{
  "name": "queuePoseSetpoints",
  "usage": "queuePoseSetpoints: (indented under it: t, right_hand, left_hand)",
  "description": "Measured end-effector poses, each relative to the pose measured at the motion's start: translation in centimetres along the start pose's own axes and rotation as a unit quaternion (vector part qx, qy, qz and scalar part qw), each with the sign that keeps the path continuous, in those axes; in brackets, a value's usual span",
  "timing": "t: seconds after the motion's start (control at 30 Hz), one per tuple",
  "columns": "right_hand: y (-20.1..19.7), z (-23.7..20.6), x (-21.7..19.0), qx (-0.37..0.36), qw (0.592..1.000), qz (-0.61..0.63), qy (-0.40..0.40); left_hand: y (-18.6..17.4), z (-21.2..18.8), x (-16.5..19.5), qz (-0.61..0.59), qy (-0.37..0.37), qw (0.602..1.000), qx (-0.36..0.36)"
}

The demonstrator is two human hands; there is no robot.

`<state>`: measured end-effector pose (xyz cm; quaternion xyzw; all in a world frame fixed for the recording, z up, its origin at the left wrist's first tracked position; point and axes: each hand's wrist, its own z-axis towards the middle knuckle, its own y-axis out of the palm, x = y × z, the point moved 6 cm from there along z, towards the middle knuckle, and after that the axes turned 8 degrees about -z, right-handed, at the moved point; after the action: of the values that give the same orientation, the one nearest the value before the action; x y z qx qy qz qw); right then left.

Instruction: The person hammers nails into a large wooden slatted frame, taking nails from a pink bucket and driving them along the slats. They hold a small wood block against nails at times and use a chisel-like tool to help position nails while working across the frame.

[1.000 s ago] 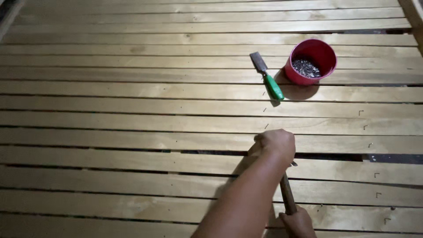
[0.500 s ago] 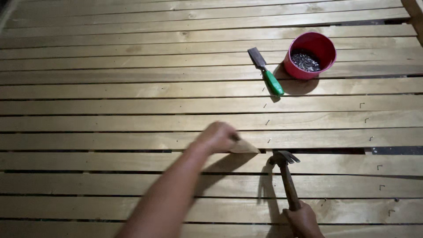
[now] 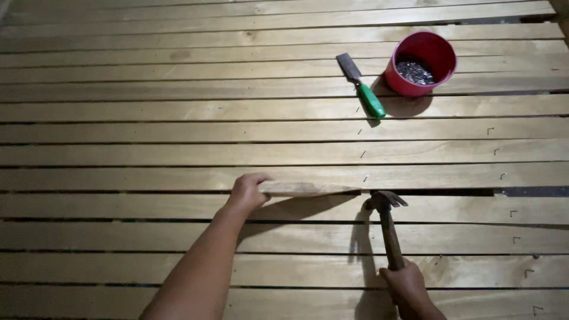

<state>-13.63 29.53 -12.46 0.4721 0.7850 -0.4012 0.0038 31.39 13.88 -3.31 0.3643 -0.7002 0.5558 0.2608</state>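
Note:
My left hand grips the left end of a thin wooden wedge that lies along the gap between two floor slats, its tip pointing right. My right hand holds the wooden handle of a claw hammer upright near the bottom edge. The hammer's metal head sits just right of the wedge's tip, over the dark gap. Small nails stand in a slanted row on the slats above the hammer.
A red bucket with several nails inside stands at the back right. A chisel with a green handle lies just left of it. Wooden slats with narrow gaps cover the whole floor. More small nails dot the right side.
My left hand has slid left along the gap, baring the wedge's length. The hammer head, hidden behind my arm a second ago, now shows beside the wedge's tip.

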Motion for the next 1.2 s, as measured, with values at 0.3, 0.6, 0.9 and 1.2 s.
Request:
queuePoseSetpoints:
  t: [0.3, 0.6, 0.9, 1.2]
  right_hand:
    - [0.9, -2.7, -2.6, 0.021, 0.999, -0.035, 0.025]
    - [3.1, -5.9, -5.4, -0.004, 0.996, 0.009, 0.090]
    - [11.6, -10.4, -11.5, -0.039, 0.998, -0.015, 0.053]
    - [19.3, -16.0, -16.2, -0.122, 0.992, -0.014, 0.030]
  left_hand:
    - [-6.4, -0.8, 16.6, 0.180, 0.026, 0.977, -0.111]
    - [-19.5, -6.2, 8.6, 0.210, 0.024, 0.977, -0.014]
    - [-24.7, -6.5, 4.0, 0.248, 0.035, 0.967, -0.055]
    - [-25.8, -6.7, 3.6, 0.214, 0.076, 0.970, -0.084]
